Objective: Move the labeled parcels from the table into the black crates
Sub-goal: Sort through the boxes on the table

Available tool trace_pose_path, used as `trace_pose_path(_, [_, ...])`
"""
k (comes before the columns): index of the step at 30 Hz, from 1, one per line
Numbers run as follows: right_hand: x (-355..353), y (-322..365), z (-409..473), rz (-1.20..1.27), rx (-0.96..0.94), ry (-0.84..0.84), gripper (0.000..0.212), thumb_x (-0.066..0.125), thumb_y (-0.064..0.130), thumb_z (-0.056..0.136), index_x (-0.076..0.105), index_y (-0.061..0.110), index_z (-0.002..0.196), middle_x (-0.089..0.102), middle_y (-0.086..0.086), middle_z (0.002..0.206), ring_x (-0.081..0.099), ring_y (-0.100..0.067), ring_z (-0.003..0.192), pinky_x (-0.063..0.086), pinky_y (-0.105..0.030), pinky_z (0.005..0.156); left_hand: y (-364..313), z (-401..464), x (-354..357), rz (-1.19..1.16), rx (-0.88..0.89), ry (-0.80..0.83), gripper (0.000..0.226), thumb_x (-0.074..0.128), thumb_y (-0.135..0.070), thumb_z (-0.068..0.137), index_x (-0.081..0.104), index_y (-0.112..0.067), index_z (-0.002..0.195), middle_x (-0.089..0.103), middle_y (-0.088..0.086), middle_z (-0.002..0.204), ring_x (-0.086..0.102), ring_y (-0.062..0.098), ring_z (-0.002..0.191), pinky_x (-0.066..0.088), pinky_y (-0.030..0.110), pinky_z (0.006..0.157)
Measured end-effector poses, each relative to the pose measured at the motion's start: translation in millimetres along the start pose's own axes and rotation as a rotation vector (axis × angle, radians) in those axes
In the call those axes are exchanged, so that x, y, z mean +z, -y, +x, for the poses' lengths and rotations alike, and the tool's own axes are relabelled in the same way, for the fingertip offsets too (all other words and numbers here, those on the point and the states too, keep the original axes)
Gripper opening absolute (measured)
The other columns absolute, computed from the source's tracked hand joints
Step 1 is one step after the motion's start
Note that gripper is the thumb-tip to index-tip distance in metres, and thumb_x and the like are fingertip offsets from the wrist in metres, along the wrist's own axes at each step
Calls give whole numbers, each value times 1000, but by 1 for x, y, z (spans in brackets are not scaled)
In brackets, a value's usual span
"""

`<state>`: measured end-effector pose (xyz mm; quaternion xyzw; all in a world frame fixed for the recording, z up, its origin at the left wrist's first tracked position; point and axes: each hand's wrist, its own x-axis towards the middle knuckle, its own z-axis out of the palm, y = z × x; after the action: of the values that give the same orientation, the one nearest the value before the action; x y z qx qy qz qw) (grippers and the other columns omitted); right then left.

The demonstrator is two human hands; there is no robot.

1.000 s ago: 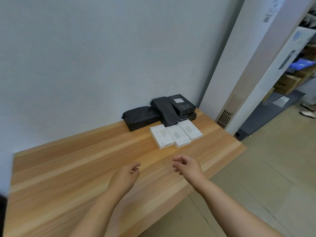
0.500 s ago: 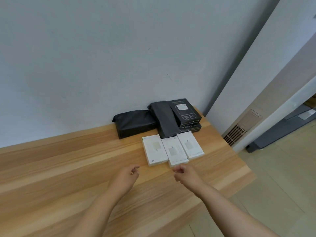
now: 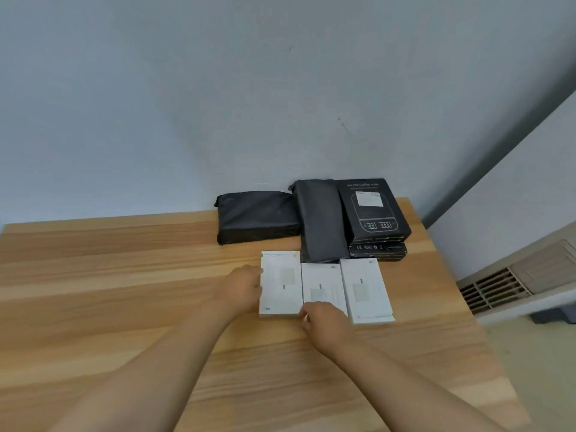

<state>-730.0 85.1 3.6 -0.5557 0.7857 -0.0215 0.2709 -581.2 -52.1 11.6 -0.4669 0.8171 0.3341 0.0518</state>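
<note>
Lying lengthwise toward wall, seemingly: white boxes (image 3: 324, 286).

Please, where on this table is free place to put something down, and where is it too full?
The wooden table is bare left of the left hand and the black bag, and along the near edge by both forearms. The far right corner is crowded: three white boxes touch side by side, black packages behind them.

3 boxes (image 3: 324, 288) side by side on table (image 3: 124, 291); bagged parcels (image 3: 258, 216), stacked boxes (image 3: 374, 213) behind.
</note>
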Motion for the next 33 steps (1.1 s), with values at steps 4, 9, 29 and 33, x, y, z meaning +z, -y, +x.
trace_pose_path(4, [11,-18,23,-154,-105,-54,21,44,6,89,60,9,102,61,-6,103,54,-19,95,36,-26,69,-22,51,15,93,-57,-59,55,45,-14,95,27,-12,147,26,5,154,23,21,142,20,29,115])
trace_pose_path(9, [29,-26,44,-223,-179,-206,41,84,33,31,49,22,49,46,8,46,41,-9,42,19,-21,45,-18,83,27,111,-89,-67,59,41,-12,96,18,-8,149,18,7,157,13,23,145,13,31,118])
trace_pose_path(29, [-6,10,33,234,96,-238,9,55,25,91,54,21,83,59,6,83,53,-11,75,36,-21,55,31,-10,-6,-395,-318,-255,37,50,-4,87,48,-16,122,57,-3,113,51,13,92,40,25,71])
trace_pose_path(33, [-41,41,31,452,107,-367,14,50,11,92,60,21,92,64,7,86,58,-11,74,47,-25,62,22,-31,-38,-516,-311,-353,34,51,-8,89,49,-18,121,55,-8,111,54,13,93,44,24,69])
